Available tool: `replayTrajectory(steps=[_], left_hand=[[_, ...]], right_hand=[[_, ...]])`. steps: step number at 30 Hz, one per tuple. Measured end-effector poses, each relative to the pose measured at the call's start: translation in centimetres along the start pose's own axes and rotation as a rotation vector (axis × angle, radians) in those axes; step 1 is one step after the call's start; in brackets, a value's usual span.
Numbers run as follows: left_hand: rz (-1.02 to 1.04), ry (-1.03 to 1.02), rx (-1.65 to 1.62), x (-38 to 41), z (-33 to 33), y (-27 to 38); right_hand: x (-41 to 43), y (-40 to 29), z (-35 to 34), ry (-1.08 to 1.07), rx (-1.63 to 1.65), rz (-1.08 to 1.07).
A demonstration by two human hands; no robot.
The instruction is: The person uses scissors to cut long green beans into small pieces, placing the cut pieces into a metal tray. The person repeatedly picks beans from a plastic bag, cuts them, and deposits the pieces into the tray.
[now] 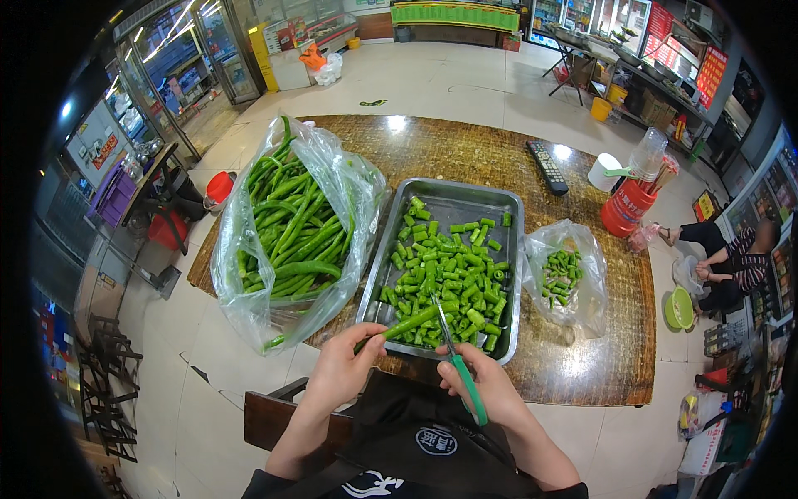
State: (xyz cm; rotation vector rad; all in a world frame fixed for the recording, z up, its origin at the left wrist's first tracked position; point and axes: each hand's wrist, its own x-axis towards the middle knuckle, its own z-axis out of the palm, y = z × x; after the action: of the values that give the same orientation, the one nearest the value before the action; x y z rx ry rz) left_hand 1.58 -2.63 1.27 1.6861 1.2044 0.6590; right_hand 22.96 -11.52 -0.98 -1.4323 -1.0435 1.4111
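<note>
My left hand (346, 368) holds a long green chili pepper (411, 323) over the near part of a metal tray (517, 274). Green-handled scissors (464, 380) are in my right hand (480, 380), their blades at the pepper near its far end. Many short cut pieces of green pepper (455, 262) lie in the tray. Left of it, an open clear plastic bag (330, 168) holds whole long green peppers (299, 231). A smaller clear bag (592, 299) with small green pieces (563, 271) sits to the tray's right.
On the wooden table (592, 368) are a remote control (547, 167), a white cup (603, 172) and a red container (628, 206) with sticks, beside a clear plastic jar (648, 150). A wooden chair (268, 421) stands at the near edge. A person (742, 262) sits at the right near a green basin (679, 309).
</note>
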Motion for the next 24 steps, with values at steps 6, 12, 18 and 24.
replayTrajectory(steps=[6,12,18,24], left_hand=[[-0.015,0.004,-0.004,0.1,-0.1,0.1],[-0.031,0.019,0.039,0.5,-0.4,0.0],[0.009,0.022,0.043,0.7,-0.2,0.2],[0.027,-0.014,0.048,0.9,0.2,0.1]], right_hand=[[0.1,-0.1,0.0,-0.002,0.023,0.051],[0.2,-0.3,-0.2,0.029,0.033,0.158],[-0.3,0.5,0.1,-0.035,0.009,0.001],[0.3,1.2,0.1,-0.066,-0.115,-0.074]])
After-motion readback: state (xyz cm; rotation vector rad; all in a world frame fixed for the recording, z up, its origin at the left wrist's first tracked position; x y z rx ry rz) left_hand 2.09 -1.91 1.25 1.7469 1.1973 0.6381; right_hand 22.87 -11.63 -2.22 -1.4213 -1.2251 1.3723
